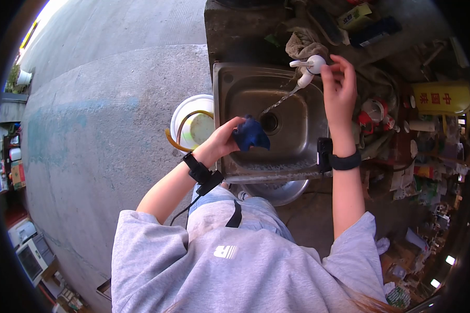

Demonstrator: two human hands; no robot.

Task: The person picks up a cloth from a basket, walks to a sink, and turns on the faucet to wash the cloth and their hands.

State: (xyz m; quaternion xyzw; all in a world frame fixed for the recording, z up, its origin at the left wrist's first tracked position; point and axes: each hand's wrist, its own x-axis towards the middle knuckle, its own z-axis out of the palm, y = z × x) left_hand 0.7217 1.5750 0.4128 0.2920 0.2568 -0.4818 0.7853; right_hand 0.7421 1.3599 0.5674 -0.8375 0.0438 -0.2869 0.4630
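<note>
Over sink (300,143) | blue cloth (251,134), running faucet (305,79) | beside: bucket (176,116) | below: basin (284,193)

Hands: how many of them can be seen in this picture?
2: the left hand, holding a cloth over the sink, and the right hand, by the tap.

Cloth (251,134) plain dk blue. Tap (307,77) white. Sink (302,133) silver-gry, drain (270,122) v. dark at ctr. Rag (302,46) nr tap beige-brn. Bucket (179,108) white outside, yel-grn tint inside; hose (170,141) amber-brn. T-shirt (266,276) lt gry w/ white striped logo (225,252); shorts (266,211) pale blue; wristband (345,160) on R arm blk. Container (442,98) at far R yel w/ red chars. Floor (115,151) gry w/ faded turquoise patch.
</note>
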